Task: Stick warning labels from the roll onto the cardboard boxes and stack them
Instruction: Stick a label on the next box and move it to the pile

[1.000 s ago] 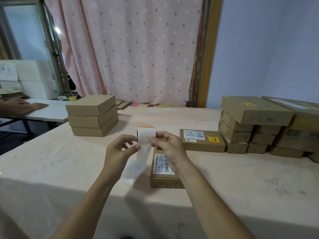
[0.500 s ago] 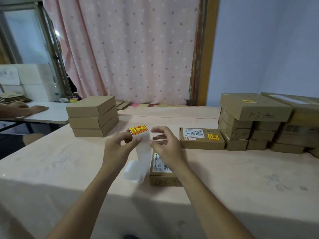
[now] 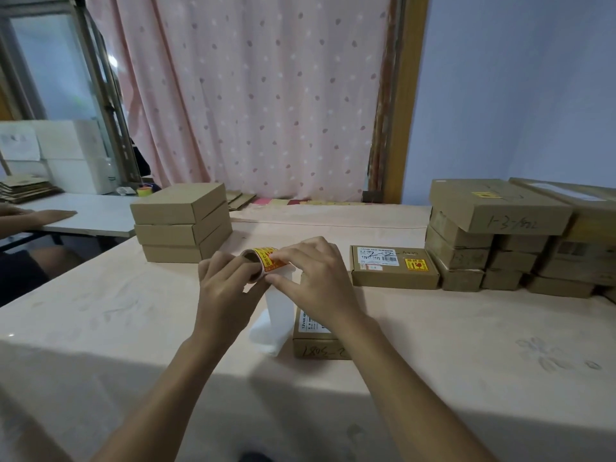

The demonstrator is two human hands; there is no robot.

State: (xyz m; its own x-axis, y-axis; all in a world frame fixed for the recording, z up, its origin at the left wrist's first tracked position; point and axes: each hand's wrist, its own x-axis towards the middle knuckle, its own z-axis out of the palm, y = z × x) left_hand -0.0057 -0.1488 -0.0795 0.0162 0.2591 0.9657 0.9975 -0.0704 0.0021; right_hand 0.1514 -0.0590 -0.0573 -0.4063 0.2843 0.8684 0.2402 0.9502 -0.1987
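One roll (image 3: 260, 260) — two hands (image 3: 226, 295) (image 3: 316, 285)

You are facing a pale worktop (image 3: 466, 328). A stack of three plain boxes (image 3: 180, 225) is sitting near its far left corner, a labelled box (image 3: 393, 271) is lying toward the far edge, right of centre, a handwritten box (image 3: 320, 350) is lying mid-worktop, and a pile of boxes (image 3: 493, 235) is crowding the right edge.

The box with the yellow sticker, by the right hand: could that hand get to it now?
Probably yes: the stickered box lies just beyond the right hand, with only bare table between. But that hand is pinching at the label roll the left hand holds, so it must let go first.
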